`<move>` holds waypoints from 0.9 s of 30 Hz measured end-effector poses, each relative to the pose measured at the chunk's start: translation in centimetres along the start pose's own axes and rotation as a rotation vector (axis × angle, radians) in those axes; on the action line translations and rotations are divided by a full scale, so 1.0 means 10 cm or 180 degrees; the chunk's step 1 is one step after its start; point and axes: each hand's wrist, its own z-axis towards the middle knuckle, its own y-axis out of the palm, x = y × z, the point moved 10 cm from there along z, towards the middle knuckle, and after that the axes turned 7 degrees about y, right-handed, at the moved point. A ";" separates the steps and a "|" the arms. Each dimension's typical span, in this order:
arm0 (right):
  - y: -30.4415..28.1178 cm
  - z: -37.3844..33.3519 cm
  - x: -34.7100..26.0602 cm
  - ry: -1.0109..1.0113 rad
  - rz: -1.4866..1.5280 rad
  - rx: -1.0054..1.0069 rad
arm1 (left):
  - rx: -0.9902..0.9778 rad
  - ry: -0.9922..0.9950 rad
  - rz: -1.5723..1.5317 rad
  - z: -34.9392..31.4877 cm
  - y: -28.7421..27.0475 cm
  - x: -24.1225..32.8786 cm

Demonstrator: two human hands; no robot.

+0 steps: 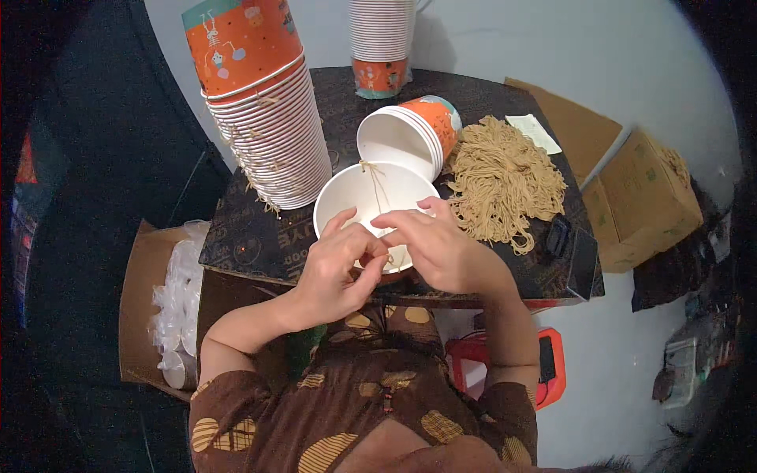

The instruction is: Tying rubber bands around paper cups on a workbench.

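On a dark desk (260,236), left hand (339,272) and right hand (434,244) pinch a string (377,189) over a white cup (355,201), beside a string pile (501,185).

The paper bowl (371,205) is smooth and matt white inside. The string pile (505,185) is rough tan fibre. The cardboard box (643,201) is matt brown. The counter (260,236) is dark, printed card.

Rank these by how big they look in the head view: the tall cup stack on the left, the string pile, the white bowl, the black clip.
1. Tall cup stack, though it stands nearest the camera
2. String pile
3. White bowl, partly hidden by both hands
4. Black clip
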 end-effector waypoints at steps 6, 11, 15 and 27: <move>0.04 0.04 0.01 -0.0197 0.0238 -0.0498 | 0.0035 -0.0071 -0.0032 0.00 -0.01 -0.01; -0.05 0.04 0.00 -0.0061 0.0370 -0.0344 | 0.0089 -0.0131 -0.0041 -0.02 -0.01 -0.05; -0.17 0.00 0.04 0.0041 0.0424 0.0028 | 0.0078 -0.0228 0.0030 -0.02 -0.02 -0.07; -0.29 -0.17 -0.22 -0.0403 -0.0595 0.0777 | -0.0246 -0.0544 0.0252 0.01 0.05 -0.14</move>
